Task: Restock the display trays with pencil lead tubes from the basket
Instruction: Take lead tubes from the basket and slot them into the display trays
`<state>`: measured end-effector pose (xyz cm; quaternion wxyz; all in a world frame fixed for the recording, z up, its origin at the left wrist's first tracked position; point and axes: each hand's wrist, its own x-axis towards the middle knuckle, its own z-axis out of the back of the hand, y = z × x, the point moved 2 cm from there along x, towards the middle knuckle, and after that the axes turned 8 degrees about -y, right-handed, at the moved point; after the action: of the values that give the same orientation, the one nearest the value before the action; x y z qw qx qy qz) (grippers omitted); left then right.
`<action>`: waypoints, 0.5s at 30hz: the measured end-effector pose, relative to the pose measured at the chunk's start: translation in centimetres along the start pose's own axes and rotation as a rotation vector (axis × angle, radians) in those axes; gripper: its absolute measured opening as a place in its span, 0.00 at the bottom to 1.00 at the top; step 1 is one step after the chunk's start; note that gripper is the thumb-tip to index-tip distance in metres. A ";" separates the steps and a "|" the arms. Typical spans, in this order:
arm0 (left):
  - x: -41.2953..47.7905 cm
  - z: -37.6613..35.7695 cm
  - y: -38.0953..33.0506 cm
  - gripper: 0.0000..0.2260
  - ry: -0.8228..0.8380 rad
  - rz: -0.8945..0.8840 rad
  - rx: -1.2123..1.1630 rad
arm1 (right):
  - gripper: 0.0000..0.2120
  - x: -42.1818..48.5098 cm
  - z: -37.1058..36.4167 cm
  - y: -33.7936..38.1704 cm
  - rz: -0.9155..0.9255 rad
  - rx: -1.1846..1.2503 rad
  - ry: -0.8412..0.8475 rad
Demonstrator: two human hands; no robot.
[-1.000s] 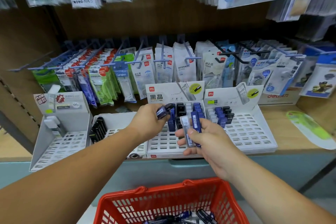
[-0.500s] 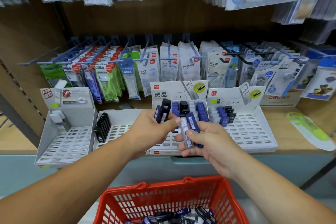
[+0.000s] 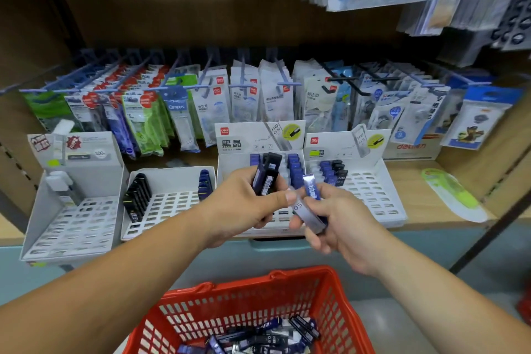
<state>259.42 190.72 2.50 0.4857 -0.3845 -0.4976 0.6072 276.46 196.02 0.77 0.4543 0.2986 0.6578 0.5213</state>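
My left hand (image 3: 244, 204) grips two lead tubes (image 3: 267, 175), one blue and one black, upright in front of the middle display tray (image 3: 275, 218). Its thumb touches a clear tube marked 0.5 (image 3: 304, 211), which my right hand (image 3: 339, 227) holds together with a blue tube (image 3: 311, 185). The middle tray has blue tubes standing at its back. The right tray (image 3: 373, 198) holds blue and black tubes at its back left. A red basket (image 3: 258, 296) below my arms contains several loose tubes (image 3: 258, 339).
Two more white slotted trays stand to the left: one (image 3: 166, 210) with black tubes and a few blue ones, one (image 3: 71, 224) with white items. Packaged stationery hangs on pegs behind and above. A green package (image 3: 451, 195) lies on the shelf at right.
My left hand has drawn back from the middle tray toward my right hand, its thumb now on the clear tube. The view has shifted right and closer to the shelf.
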 end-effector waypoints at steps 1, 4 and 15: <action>0.2 -0.4 -0.1 0.08 -0.019 -0.003 0.026 | 0.06 0.2 0.6 -0.3 0.019 -0.049 -0.079; 1.8 -1.7 -0.8 0.08 -0.136 -0.049 0.133 | 0.05 0.8 2.9 -1.2 0.072 -0.116 -0.280; 8.9 -6.4 -1.9 0.10 -0.114 -0.322 0.781 | 0.08 2.9 6.6 -3.7 0.005 0.028 -0.341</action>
<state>263.84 200.96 3.13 0.6553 -0.0549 -0.3099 0.6867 281.54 200.21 -3.85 0.5538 0.3907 0.5777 0.4549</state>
